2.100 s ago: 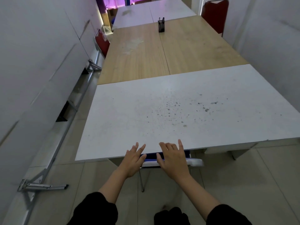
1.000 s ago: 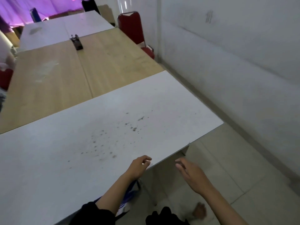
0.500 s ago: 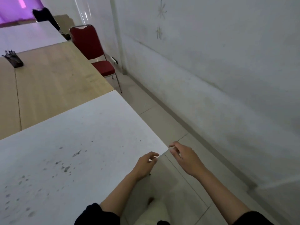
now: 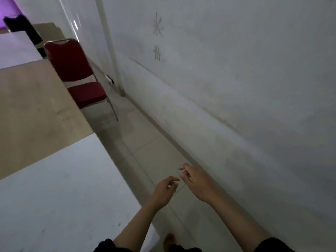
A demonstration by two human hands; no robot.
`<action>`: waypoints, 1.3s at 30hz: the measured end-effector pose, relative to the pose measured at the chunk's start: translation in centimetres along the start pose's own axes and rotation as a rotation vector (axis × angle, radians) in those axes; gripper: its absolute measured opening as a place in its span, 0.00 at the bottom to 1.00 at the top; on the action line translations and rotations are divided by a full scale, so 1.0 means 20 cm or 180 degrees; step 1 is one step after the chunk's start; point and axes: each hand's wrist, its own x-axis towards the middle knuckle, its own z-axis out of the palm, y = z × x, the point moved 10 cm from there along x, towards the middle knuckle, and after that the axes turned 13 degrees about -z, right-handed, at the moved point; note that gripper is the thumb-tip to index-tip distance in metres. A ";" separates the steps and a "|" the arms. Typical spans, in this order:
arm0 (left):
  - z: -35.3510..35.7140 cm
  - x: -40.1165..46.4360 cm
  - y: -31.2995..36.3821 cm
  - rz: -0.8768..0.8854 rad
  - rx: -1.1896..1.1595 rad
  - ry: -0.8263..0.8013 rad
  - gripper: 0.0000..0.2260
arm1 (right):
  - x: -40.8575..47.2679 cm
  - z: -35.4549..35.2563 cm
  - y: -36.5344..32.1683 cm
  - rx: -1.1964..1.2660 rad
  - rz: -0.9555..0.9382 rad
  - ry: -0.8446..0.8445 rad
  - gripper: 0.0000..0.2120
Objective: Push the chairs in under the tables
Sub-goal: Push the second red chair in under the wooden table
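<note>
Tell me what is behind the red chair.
Behind the red chair stand the white wall and a pale vertical post, with a small fitting low by the floor. The chair back covers part of the wall; its far legs are hidden by the wooden table.

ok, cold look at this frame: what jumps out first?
The red chair at upper left, standing beside the wooden table with its seat mostly out in the aisle, not tucked under. Next, the two bare hands low in the middle, left hand and right hand, loosely curled over the floor tiles and holding nothing. The scuffed white wall fills the right side, with scratched marks near the top.
</note>
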 end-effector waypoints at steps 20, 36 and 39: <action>-0.61 0.81 0.26 -0.0489 -0.0498 0.1050 0.10 | 1.13 0.04 0.36 0.0551 -0.0582 -0.0768 0.08; -0.99 1.31 0.54 -0.0723 -0.1072 0.1787 0.11 | 2.08 -0.10 0.56 0.0801 -0.0939 -0.1068 0.09; -1.18 1.42 0.52 -0.0759 -0.1130 0.1885 0.11 | 2.30 -0.01 0.52 0.0825 -0.1002 -0.1182 0.09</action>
